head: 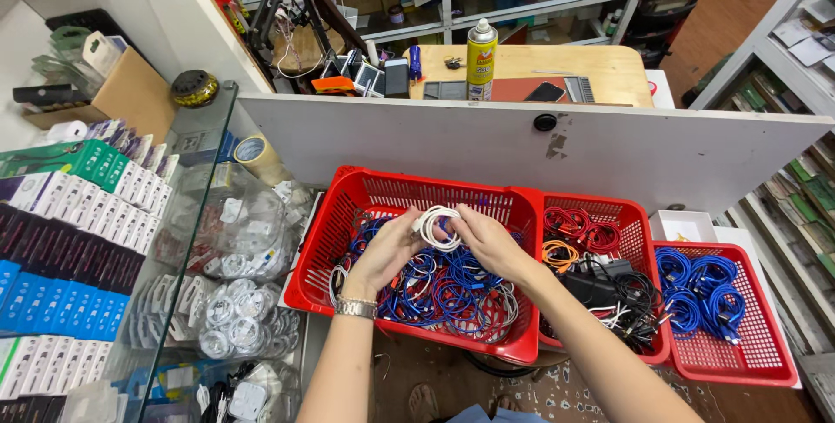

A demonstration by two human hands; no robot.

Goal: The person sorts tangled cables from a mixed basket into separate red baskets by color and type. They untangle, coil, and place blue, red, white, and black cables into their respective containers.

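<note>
hands: two, both raised over the big red basket (pixel 348 214), meeting at one coil
left hand (pixel 387 249): fingers pinched on the left edge of the white cable coil (pixel 435 226); metal watch (pixel 356 307) on the wrist
right hand (pixel 491 245): fingers clamped on the right edge of the same coil
white cable coil: one, wound in a small loop, held between both hands just above the cable pile, near the back wall of the big basket
baskets: three red plastic ones in a row, sides touching: big at left, middle basket (pixel 644 214), right basket (pixel 765 336)
big basket contents: tangled pile of blue cables (pixel 452 288), a few white and orange strands mixed in; too tangled to count
middle basket contents: red cable coils (pixel 583 227) at the back, one orange coil (pixel 561 255), black cables and adapters (pixel 617 288) in front
right basket contents: blue coiled cables (pixel 700 288), roughly four or five bundles, exact count unclear
left of baskets: clear bags of white cables (pixel 235 314) under a glass pane (pixel 187 240); rows of small boxes (pixel 61 266) in white, black, blue and green
white board (pixel 487 149): one, standing behind the baskets
table (pixel 600 66): wooden, behind the board; one yellow spray can (pixel 481 58), one dark phone (pixel 545 92)
tape: one roll (pixel 250 150) by the board's left end
</note>
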